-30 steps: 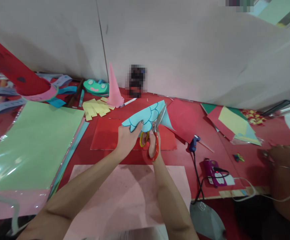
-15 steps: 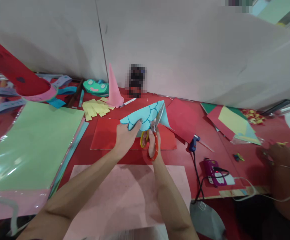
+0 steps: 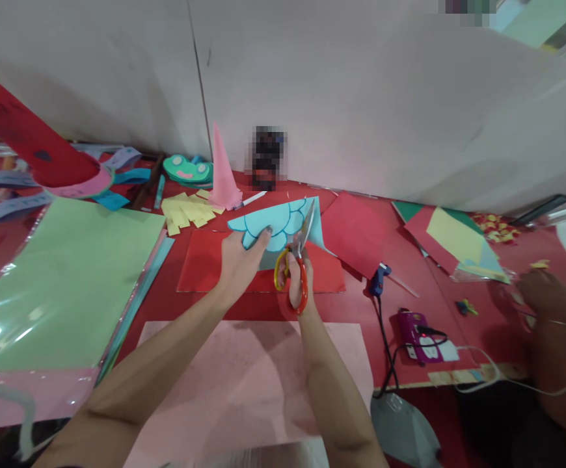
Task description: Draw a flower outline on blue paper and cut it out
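My left hand (image 3: pixel 238 263) pinches a light blue paper (image 3: pixel 272 224) marked with dark scalloped lines and holds it up over a red sheet (image 3: pixel 205 263). In my right hand (image 3: pixel 298 281) is a pair of scissors (image 3: pixel 296 268) with red and yellow handles. Their blades are in the paper's right part, along a drawn line. Both forearms reach out over a pink sheet (image 3: pixel 244 383).
A green sheet (image 3: pixel 63 286) in plastic lies to the left; yellow strips (image 3: pixel 185 211), a pink cone (image 3: pixel 223 170) and a frog mask (image 3: pixel 185 169) sit at the back. A blue glue gun (image 3: pixel 377 279), a purple device (image 3: pixel 417 331) and another person's hand (image 3: pixel 546 299) are to the right.
The blue paper has turned and shifted left in my left hand. The scissors stay in the cut and have moved slightly up. The other person's hand at the right has moved.
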Tool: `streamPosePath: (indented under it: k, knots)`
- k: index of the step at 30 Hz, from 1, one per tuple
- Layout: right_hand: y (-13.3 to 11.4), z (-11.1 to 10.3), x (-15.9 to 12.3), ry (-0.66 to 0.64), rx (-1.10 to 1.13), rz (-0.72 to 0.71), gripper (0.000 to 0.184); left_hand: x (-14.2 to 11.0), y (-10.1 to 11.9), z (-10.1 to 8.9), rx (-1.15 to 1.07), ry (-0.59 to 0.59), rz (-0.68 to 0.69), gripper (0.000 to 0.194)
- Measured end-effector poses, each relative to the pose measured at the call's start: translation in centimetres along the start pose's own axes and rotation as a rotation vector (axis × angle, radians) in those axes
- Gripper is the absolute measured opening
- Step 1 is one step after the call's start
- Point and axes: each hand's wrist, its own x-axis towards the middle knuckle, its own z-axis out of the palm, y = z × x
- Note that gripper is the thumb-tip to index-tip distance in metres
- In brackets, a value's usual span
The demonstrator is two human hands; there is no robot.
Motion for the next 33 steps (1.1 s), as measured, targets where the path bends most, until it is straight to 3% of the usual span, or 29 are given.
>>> streamPosePath:
  k: [23,33]
  knots:
    - [0.1,0.2,-0.5,-0.041,-0.026,0.034,0.029,0.9,0.1,-0.6,0.001,0.125,-0.006,0.024]
    - [-0.1,0.2,-0.5,-0.061,-0.056,0.046,0.033,1.2,0.0,-0.9,-0.01,0.115,-0.002,0.023]
